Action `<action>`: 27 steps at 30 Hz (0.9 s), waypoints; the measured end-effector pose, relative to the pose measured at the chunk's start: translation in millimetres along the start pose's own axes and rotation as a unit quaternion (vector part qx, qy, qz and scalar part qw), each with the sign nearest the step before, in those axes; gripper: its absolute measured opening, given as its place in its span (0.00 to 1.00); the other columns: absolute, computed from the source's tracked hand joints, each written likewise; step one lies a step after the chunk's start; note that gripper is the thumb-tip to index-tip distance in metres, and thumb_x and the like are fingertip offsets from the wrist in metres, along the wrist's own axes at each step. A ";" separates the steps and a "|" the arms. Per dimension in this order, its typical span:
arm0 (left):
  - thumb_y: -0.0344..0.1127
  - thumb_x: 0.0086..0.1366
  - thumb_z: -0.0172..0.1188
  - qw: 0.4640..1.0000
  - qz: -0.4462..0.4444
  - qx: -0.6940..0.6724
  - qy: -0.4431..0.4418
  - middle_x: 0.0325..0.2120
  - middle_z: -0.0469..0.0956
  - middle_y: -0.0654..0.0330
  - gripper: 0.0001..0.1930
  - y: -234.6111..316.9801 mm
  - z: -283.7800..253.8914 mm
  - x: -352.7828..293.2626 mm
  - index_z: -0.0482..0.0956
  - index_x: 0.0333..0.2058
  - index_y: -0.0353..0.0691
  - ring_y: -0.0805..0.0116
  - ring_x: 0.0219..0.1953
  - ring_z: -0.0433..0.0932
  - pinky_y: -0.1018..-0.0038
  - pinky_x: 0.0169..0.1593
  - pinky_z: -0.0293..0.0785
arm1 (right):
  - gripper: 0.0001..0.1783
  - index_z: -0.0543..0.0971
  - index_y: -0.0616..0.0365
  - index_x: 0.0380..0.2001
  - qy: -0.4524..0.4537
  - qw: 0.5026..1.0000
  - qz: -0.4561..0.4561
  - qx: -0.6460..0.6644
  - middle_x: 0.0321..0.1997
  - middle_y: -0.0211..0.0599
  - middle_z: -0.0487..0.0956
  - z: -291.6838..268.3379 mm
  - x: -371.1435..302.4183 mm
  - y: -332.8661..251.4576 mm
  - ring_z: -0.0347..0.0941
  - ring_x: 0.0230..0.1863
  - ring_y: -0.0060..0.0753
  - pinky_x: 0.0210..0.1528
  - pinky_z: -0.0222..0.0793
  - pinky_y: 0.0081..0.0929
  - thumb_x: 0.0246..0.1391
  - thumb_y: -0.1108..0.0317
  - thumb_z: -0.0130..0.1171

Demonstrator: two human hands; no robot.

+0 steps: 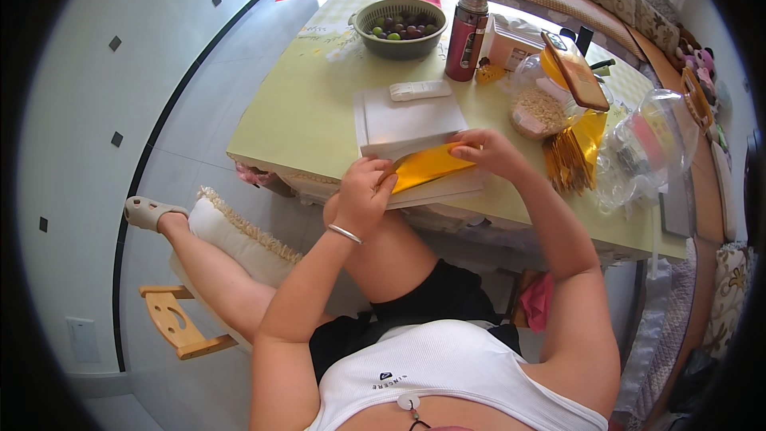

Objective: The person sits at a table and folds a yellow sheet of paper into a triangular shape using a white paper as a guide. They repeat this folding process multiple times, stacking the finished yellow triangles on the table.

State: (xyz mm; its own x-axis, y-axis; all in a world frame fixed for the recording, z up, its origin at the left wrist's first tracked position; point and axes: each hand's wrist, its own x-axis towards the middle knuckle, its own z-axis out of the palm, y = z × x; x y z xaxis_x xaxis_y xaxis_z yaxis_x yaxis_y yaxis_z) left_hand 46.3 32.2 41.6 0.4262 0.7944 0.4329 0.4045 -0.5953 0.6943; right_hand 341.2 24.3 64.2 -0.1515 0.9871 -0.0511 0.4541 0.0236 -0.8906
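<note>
A strip of shiny gold foil paper stretches between my two hands above the near edge of the table. My left hand, with a silver bangle at the wrist, pinches its left end. At the upper right corner, my right hand grips the foil between thumb and fingers. Beneath and behind the foil lie white sheets. A small white oblong object rests on them; its kind is unclear. Right of my right hand, several gold foil pieces form a bundle.
Behind the sheets stand a colander of grapes and a dark red thermos. A phone leans on a clear jar of grainy food. A clear plastic bag sits at the table's right. A cushion lies lower left.
</note>
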 end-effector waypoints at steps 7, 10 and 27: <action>0.34 0.52 0.69 0.985 -0.063 0.129 0.091 0.36 0.80 0.57 0.07 -0.8 17.4 7.9 0.84 0.25 0.36 0.54 0.46 0.74 0.62 0.52 0.70 | 0.14 0.84 0.60 0.27 0.179 0.969 -0.093 -0.146 0.30 0.38 0.80 16.8 18.5 30.0 0.74 0.36 0.40 0.41 0.70 0.36 0.49 0.58 0.70; 0.34 0.51 0.70 0.976 -0.091 0.183 0.074 0.36 0.79 0.55 0.08 3.3 17.7 8.7 0.83 0.26 0.35 0.54 0.45 0.73 0.61 0.52 0.69 | 0.15 0.84 0.58 0.25 0.232 0.944 -0.085 -0.220 0.29 0.39 0.79 25.6 22.1 24.3 0.73 0.36 0.44 0.42 0.70 0.38 0.46 0.57 0.71; 0.63 0.61 0.58 0.939 0.116 0.308 -0.101 0.63 0.67 0.42 0.42 25.2 45.2 -8.0 0.69 0.61 0.30 0.41 0.66 0.63 0.40 0.66 0.55 | 0.13 0.84 0.56 0.25 0.277 0.920 -0.084 -0.264 0.30 0.37 0.78 41.0 24.2 13.1 0.71 0.40 0.45 0.43 0.70 0.38 0.44 0.58 0.73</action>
State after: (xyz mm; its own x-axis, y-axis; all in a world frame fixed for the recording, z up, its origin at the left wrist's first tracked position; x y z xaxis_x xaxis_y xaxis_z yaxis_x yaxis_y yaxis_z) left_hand 89.6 5.4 29.6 0.6797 0.6328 0.3709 0.6467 -0.7556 0.1039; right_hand 307.5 42.0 32.8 0.1450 0.8885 0.4355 0.8501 0.1134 -0.5143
